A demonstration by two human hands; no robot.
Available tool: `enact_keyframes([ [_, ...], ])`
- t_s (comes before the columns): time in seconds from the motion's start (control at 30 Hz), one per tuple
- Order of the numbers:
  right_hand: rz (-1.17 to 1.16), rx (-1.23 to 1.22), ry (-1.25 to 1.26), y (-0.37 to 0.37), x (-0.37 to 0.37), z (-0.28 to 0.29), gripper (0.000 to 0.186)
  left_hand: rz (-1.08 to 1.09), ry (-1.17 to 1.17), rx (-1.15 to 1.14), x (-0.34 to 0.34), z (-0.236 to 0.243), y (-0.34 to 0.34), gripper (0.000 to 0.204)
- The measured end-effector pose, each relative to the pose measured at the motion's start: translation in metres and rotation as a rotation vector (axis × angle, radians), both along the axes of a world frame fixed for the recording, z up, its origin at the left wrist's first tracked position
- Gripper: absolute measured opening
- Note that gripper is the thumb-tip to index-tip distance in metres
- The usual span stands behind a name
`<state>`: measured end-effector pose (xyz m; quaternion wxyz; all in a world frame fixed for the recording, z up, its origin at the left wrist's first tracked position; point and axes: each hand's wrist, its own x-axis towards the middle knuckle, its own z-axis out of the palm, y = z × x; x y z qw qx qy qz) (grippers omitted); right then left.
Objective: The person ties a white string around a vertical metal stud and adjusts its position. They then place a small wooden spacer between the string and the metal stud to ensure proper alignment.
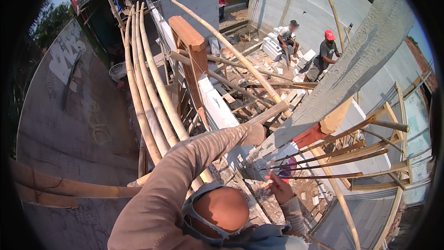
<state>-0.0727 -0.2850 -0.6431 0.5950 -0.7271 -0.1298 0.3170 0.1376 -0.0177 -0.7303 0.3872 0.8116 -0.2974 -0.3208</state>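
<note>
My left arm, in a brown sleeve, reaches forward to a rough grey concrete column [342, 69]. Its cuff rests against the column's lower part, and my left hand [264, 134] is mostly hidden there, so its fingers do not show. Lower and to the right is my right hand [280, 189], with fingers apart and nothing visible in them. Just above its fingertips are the ends of several brown rods [319, 158], which look like steel reinforcing bars and fan out to the right. A purple object [289, 166], partly hidden, shows behind the rods.
Long bamboo poles [148, 83] run along the left, and another pole [226, 44] crosses the middle. A wooden formwork post [196, 58] stands by a white block wall [215, 97]. Below, a red-capped person [327, 51] and a seated person [289, 41] are near stacked pale blocks [272, 48].
</note>
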Motion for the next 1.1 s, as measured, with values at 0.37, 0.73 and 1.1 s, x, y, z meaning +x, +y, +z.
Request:
enact_keyframes([
  [0.37, -0.601, 0.404, -0.113, 0.097, 0.034, -0.048, 0.052, 0.019, 0.293, -0.107, 0.015, 0.012, -0.023, 0.025],
  [0.73, -0.850, 0.445, 0.083, 0.112, 0.037, -0.049, 0.018, 0.112, 0.488, -0.253, 0.014, -0.002, -0.034, 0.031],
  [1.1, -0.571, 0.487, 0.116, 0.073, 0.025, -0.041, 0.031, 0.170, -0.268, 0.404, -0.016, 0.157, -0.009, 0.046],
])
